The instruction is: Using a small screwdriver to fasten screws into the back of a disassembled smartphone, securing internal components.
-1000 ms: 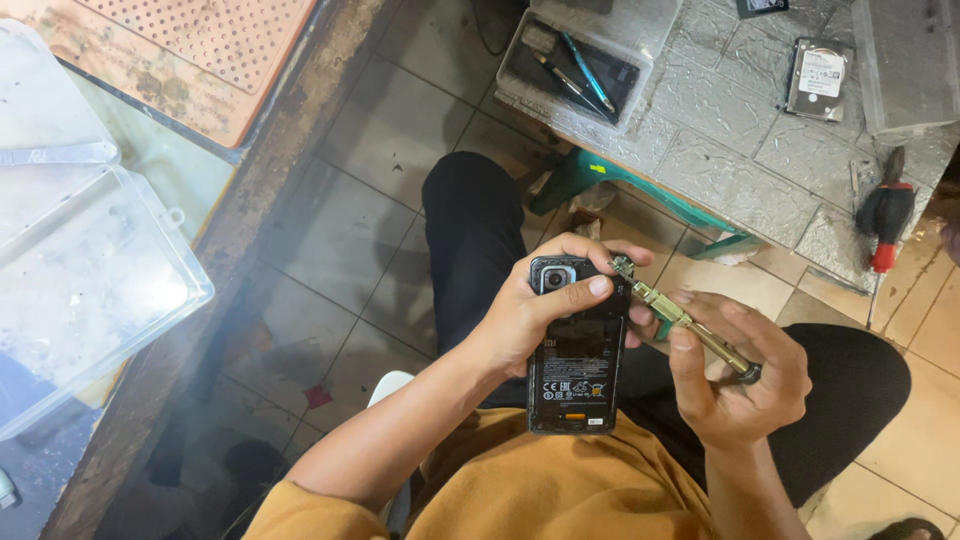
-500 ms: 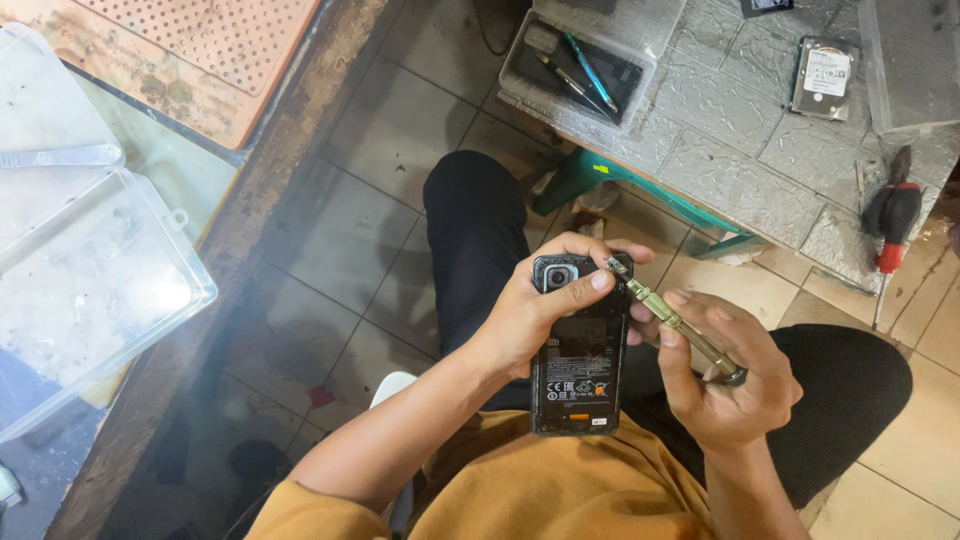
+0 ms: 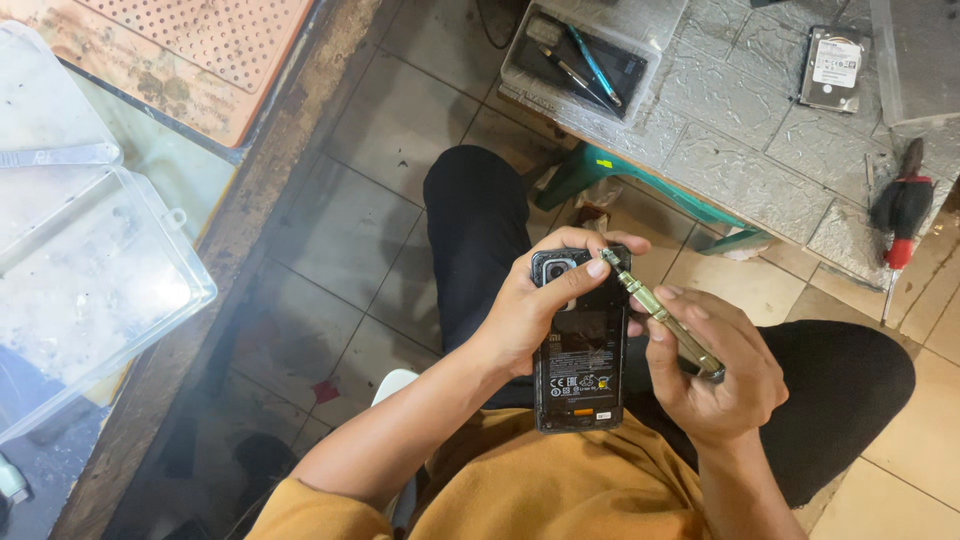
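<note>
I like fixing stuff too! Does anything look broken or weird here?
Yes: the phone in the left hand has no back cover, so its battery shows. The right hand holds a screwdriver to its top corner. Nothing looks spilled.

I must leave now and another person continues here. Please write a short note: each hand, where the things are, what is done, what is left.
Left hand: holds the opened phone over the lap, back cover off, battery showing.
Right hand: grips a brass precision screwdriver, tip at the phone's top right corner, beside the camera.
Done: back cover is off.
Left: cannot tell which screws remain.
</note>
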